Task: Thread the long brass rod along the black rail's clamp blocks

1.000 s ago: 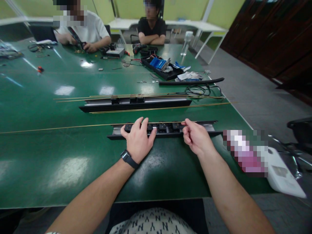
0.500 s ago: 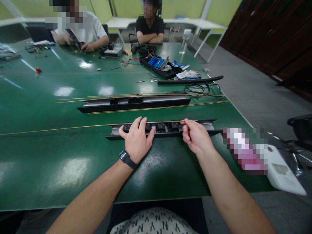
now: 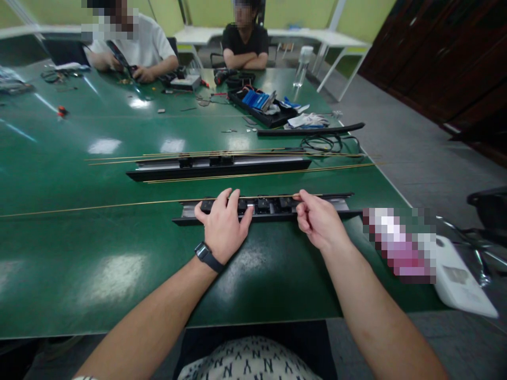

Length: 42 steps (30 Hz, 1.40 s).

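Your left hand [image 3: 224, 228] lies open over the nearer black rail [image 3: 273, 217], its fingers spread towards the far edge and its thumb reaching in from your side. Your right hand [image 3: 320, 221], near the rail's right part, pinches a thin golden rod [image 3: 99, 207] between thumb and forefinger, the other fingers curled in. From that pinch the rod runs leftwards along the rail's far edge, passes by the fingertips of your left hand and carries on well out to its left over the table [image 3: 130, 306]. Black blocks [image 3: 263, 205] sit in the rail's channel, some of them showing in the gap between your two hands. You wear a dark watch [image 3: 203, 252] on the left wrist. Just beyond your hands a second black rail [image 3: 222, 171] lies roughly parallel to the first, with more golden rods [image 3: 257, 173] along its near side and others along its back. Farther off, ahead of your right hand, are a coiled black cable [image 3: 322, 143], a dark curved strip [image 3: 311, 130] and a black tray [image 3: 253, 113] holding something blue. To the right of your right hand, a white flat object [image 3: 459, 274] lies beside a blurred pink patch. Two people sit across from you.
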Motion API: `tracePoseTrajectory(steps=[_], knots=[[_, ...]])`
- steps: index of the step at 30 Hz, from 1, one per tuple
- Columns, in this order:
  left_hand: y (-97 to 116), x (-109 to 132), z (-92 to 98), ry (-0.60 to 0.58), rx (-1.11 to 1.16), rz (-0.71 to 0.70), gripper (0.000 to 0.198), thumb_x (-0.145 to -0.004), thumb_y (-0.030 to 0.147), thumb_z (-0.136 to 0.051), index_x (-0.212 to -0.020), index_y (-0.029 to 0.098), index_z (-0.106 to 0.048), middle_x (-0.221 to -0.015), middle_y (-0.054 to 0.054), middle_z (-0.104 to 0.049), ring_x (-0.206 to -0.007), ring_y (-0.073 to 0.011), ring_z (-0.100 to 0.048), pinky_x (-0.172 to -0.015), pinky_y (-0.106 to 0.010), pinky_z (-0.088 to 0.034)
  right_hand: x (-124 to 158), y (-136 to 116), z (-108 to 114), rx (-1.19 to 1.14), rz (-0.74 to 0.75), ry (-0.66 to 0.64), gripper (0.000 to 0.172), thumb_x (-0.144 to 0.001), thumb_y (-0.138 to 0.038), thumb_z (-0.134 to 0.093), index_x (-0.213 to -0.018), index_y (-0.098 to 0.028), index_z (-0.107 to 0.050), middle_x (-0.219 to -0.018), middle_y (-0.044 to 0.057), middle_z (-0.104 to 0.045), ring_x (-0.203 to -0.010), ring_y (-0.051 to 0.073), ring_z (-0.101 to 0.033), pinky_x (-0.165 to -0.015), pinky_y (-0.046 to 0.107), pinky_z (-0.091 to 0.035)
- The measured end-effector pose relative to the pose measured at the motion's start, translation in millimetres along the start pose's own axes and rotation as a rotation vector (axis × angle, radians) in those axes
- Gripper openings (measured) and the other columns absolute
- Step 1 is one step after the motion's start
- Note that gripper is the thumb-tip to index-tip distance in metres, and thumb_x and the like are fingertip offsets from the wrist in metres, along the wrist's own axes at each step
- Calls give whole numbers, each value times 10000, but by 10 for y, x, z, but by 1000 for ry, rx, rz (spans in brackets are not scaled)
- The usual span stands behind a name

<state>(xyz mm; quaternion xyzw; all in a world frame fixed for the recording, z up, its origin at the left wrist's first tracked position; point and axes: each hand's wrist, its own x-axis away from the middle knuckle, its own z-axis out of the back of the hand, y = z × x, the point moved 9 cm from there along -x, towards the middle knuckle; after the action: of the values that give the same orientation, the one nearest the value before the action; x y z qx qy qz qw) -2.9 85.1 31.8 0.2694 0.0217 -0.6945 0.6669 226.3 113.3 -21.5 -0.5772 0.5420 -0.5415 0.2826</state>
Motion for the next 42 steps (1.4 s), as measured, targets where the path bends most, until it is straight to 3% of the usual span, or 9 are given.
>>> tracePoseTrajectory(steps=[14, 26, 42], knots=[[-18, -4, -12, -10, -10, 7, 441, -993, 452, -510, -1389, 264, -564, -1482, -135, -573, -1319, -324, -553, -1158, -641, -170, 20, -40, 7, -56, 23, 27, 103, -932, -219, -629, -851, -157, -620, -514, -56, -514, -296, 57, -364, -253, 160, -203], [-8, 5, -1, 3, 5, -5, 423, -993, 449, -529, -1375, 267, -552, -1471, -118, -585, -1309, -304, -560, -1149, -638, -163, 20, -12, -20, 0, -2, -15, 141, -926, -292, -658, -909, -152, -644, -512, -55, -524, -281, 57, -361, -260, 159, -182], [-13, -6, -12, -35, -17, 20, 449, -991, 457, -508, -1393, 265, -559, -1495, -134, -563, -1323, -323, -550, -1160, -631, -174, 21, -21, 11, -69, 0, 22, 151, -880, -283, -715, -865, -164, -624, -521, -59, -515, -305, 55, -375, -261, 155, -202]])
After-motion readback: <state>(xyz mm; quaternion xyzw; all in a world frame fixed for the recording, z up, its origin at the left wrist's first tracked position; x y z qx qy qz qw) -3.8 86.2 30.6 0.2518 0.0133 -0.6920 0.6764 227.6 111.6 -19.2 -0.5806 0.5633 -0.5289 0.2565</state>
